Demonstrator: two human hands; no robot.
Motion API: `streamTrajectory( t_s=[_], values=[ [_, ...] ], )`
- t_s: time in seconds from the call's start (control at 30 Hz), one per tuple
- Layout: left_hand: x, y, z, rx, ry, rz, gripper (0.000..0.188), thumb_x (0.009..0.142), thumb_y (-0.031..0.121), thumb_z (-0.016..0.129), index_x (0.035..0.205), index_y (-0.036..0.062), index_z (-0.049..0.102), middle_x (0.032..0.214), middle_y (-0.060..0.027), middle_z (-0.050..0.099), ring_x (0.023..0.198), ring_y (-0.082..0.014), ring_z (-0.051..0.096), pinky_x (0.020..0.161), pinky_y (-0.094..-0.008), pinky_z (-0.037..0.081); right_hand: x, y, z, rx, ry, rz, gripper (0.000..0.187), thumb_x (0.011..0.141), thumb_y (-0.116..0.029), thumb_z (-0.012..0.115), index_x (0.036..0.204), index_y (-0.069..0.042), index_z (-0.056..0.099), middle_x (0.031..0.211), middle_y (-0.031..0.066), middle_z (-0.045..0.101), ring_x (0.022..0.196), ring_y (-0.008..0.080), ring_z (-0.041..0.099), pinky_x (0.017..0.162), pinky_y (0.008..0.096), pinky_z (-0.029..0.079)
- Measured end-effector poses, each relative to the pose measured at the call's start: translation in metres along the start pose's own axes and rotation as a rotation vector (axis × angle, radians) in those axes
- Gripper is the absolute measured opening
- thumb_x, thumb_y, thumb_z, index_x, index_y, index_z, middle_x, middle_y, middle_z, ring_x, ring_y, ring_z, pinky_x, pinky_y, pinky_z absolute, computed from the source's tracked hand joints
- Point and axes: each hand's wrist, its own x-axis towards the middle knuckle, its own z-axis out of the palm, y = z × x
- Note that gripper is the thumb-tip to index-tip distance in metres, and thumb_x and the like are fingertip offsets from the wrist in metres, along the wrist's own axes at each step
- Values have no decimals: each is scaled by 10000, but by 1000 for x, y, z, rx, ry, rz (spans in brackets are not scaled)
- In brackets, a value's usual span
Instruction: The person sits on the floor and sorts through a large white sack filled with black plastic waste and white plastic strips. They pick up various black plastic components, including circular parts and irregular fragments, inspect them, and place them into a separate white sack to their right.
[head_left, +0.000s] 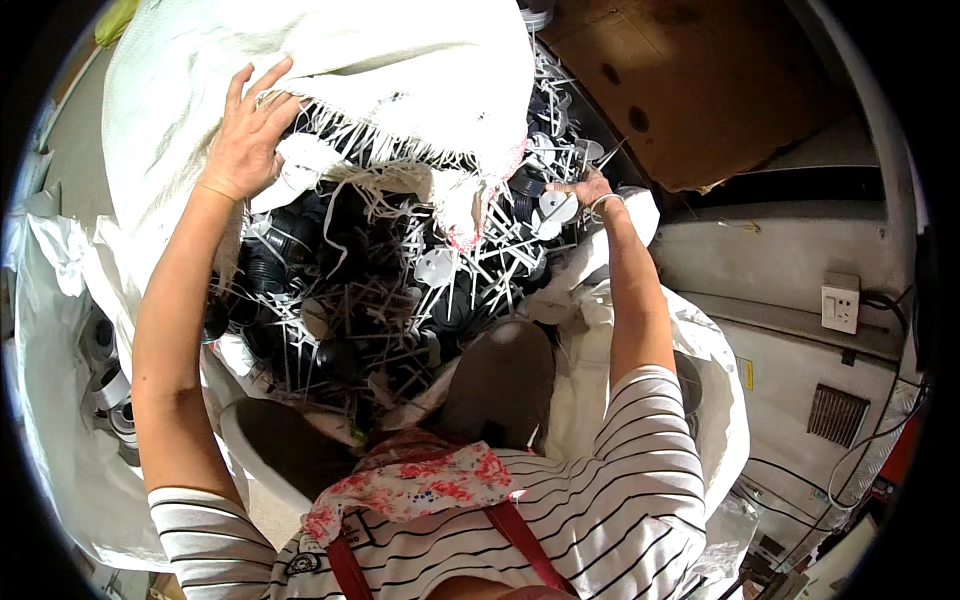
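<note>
My left hand lies on the frayed edge of a large white woven sack, fingers spread apart. Beneath the sack's torn fringe is a big heap of black round plastic parts mixed with thin white sticks and white discs, some with stems. On the right side of the heap, my right hand is among these pieces with its fingers curled. A white disc sits just below its fingertips. What the right fingers hold, if anything, is too small to make out.
A brown cardboard sheet leans at the far right. Below it are a pale machine panel with a socket, a vent and cables. A clear plastic bag with grey rings stands left. My knees border the heap.
</note>
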Motion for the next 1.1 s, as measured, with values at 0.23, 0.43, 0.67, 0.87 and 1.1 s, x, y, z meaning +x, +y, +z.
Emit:
streamTrajectory(
  t_s=[0.23, 0.43, 0.67, 0.87, 1.1],
  values=[
    [3, 0, 3, 1, 31, -4, 478, 567, -25, 596, 1033, 58, 529, 1186, -89, 555, 1312, -235, 308, 1129, -493, 136, 6, 4, -10, 544, -149, 68, 568, 526, -195, 755, 1030, 6, 589, 821, 97, 649, 698, 209, 605, 653, 336, 506],
    [-4, -2, 5, 13, 46, 2, 492, 547, -60, 493, 1029, 39, 489, 1149, -123, 551, 1305, -267, 322, 1120, -521, 128, 21, -6, 11, 772, -234, 48, 224, 634, -257, 641, 657, -35, 635, 713, 39, 619, 601, 152, 539, 557, 276, 428],
    [8, 3, 7, -29, 46, -9, 478, 561, -49, 554, 1026, 58, 525, 1151, -88, 565, 1307, -231, 318, 1126, -495, 139, 41, 51, -8, 702, -137, 75, 136, 670, -170, 577, 679, -41, 620, 653, 21, 572, 592, 160, 520, 547, 289, 406],
    [-6, -4, 5, 11, 76, 9, 430, 553, -58, 503, 974, 29, 517, 1103, -118, 577, 1295, -266, 341, 1114, -523, 154, 32, -21, 11, 153, -217, 5, 477, 715, -367, 647, 1001, 14, 640, 953, 119, 659, 845, 272, 609, 773, 352, 471],
    [8, 2, 9, -25, 110, 28, 440, 557, -44, 521, 991, 31, 524, 1100, -115, 575, 1295, -266, 340, 1110, -520, 163, 91, 57, 5, -227, 6, -1, 255, 771, -216, 574, 745, 32, 630, 707, 168, 620, 646, 263, 579, 610, 390, 448]
  ],
)
